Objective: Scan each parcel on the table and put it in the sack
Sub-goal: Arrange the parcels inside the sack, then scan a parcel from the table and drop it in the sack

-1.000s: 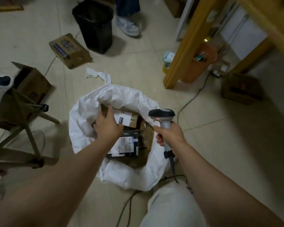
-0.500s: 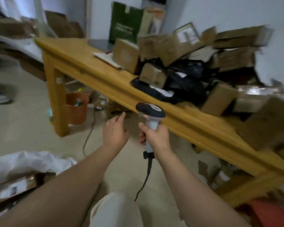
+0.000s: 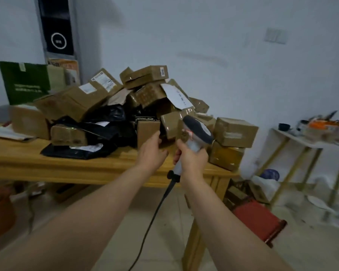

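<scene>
Head view looks across a wooden worktop point(image 3: 67, 165) standing against a pale wall, with the parcels heaped along its back edge and right end. My left grip point(image 3: 152, 148) reaches to a small plain cardboard box point(image 3: 147, 132) standing upright at the front of the heap, towards the right end. My thumb lies against the box's right edge. The fingers curl just below and beside it, and I cannot tell whether they have closed on the box.

My right grip point(image 3: 192, 157) is wrapped tight round the handle of a grey barcode scanner point(image 3: 198, 130). Its dark head tilts towards the heap, just right of the small box. The scanner's black cable point(image 3: 155, 216) hangs from the handle base past the front edge, down towards the floor.

A flat black mailer bag point(image 3: 76, 150) lies nearest the front edge, left of my arms, with a taped brown box point(image 3: 69, 134) resting on it. At the right end two brown boxes are stacked, the upper one point(image 3: 235, 132) on the lower one point(image 3: 225, 157). A labelled box point(image 3: 145, 76) tops the heap.

A green paper bag point(image 3: 24, 83) stands at the far left corner. A red stool point(image 3: 258, 220) sits on the floor by the right end, and a white rack point(image 3: 301, 141) of blurred clutter stands beyond it.
</scene>
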A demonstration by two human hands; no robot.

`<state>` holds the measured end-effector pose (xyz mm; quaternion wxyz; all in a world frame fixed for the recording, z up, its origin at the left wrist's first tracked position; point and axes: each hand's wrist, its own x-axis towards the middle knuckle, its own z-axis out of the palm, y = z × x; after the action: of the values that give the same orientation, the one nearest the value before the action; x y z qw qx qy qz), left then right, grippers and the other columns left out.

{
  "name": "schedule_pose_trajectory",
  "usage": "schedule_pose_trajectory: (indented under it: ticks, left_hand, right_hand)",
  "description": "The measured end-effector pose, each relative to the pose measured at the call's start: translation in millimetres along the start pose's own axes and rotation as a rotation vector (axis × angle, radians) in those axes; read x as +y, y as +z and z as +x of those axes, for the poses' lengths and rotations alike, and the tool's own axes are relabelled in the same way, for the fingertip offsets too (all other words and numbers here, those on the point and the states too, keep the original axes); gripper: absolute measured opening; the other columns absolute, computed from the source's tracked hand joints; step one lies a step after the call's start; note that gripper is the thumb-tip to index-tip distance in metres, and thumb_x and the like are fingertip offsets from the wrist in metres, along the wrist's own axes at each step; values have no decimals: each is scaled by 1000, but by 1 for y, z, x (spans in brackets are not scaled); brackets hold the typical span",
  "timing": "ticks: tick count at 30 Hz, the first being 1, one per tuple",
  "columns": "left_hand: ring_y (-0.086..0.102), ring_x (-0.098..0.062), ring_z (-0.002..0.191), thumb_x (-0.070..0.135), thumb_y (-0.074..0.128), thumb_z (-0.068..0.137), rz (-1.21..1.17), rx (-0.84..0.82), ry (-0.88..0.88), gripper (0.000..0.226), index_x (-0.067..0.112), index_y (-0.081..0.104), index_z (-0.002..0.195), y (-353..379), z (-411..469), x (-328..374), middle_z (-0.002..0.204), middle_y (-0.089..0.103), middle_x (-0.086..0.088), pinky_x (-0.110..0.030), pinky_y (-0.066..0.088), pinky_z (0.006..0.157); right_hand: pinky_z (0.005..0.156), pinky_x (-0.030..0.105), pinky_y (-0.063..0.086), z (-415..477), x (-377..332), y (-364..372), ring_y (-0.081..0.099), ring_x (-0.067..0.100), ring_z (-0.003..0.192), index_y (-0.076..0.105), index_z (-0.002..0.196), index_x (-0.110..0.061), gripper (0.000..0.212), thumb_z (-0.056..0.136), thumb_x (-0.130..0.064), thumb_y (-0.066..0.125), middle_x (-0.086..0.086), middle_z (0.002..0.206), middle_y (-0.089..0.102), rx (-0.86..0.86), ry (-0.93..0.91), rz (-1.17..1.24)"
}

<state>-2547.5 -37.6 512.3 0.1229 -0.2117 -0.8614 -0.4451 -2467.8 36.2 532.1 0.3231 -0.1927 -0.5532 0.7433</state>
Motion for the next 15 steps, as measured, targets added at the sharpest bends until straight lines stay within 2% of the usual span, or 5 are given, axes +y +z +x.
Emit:
schedule_pose_trajectory:
  ticks: [2,4,6,10,15]
  left_hand:
    - [50,-22,125,18,67,88,-55,-28,-12,61,20,40,142,16,15,17,131,55,-3,-29,41,91]
    - [47,-24,126,21,71,83,-92,-43,-19,66,22,40,141,32,36,31,134,50,-6,-29,39,91]
    - [34,-28,136,27,77,77,-103,-69,-18,86,23,28,148,47,59,45,147,36,-9,-39,37,105]
    - [-8,-33,148,49,77,74,140,-129,-76,120,17,-7,154,71,98,70,161,-5,-13,-49,6,120]
    - [-5,-35,148,50,79,71,172,-165,-168,129,14,-13,153,86,122,71,161,-3,-15,-50,7,120]
  right_hand:
    - [51,25,47,10,2,-20,54,12,53,54,89,-16,15,85,-12,67,2,64,57,59,26,58]
    - [52,27,48,21,8,-38,55,14,55,54,91,-14,16,85,-11,68,4,66,58,125,66,113]
    - [55,30,48,33,14,-53,56,16,57,55,97,-12,21,82,-11,69,6,69,60,185,95,146]
    - [53,29,49,54,19,-74,55,14,53,57,94,-10,17,82,-10,69,5,66,59,200,109,135]
    - [45,21,47,70,26,-90,54,11,50,58,91,-8,13,83,-10,68,3,62,58,192,132,113]
